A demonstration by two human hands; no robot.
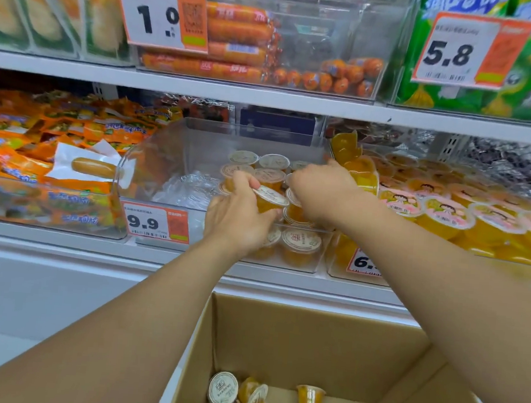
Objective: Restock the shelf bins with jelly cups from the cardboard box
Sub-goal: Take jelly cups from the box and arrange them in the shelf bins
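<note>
**Setting cups into the clear bin**

My left hand (241, 215) has its fingers curled round one cup (269, 200), thumb side near the foil lid, palm under the tub; the cup is tilted, lid facing up and toward me, just above the bin's front wall. My right hand (320, 193) reaches deeper in, knuckles up, fingers bent down among the stacked cups (300, 244) — whether it pinches one or only steadies the pile I cannot tell, since the fingertips are hidden behind the hand.

The cup feels like a light thing by the look of it: thin plastic tub, orange jelly inside, peel-off foil on top. I judge the wall stiff enough for a firm hold but smooth, so it could slip — and the lid is the weak part, so I'd take it round the sides or under the rim, never pressing on the foil.

The bin (152, 173) is clear plastic, cups filling its right half in layers, crumpled film lying in its left half. To its right sits another bin of bigger jelly cups (447, 215). Below my arms the box (326, 343) is open, with a few cups (223, 390) left lying loose at the bottom.
</note>
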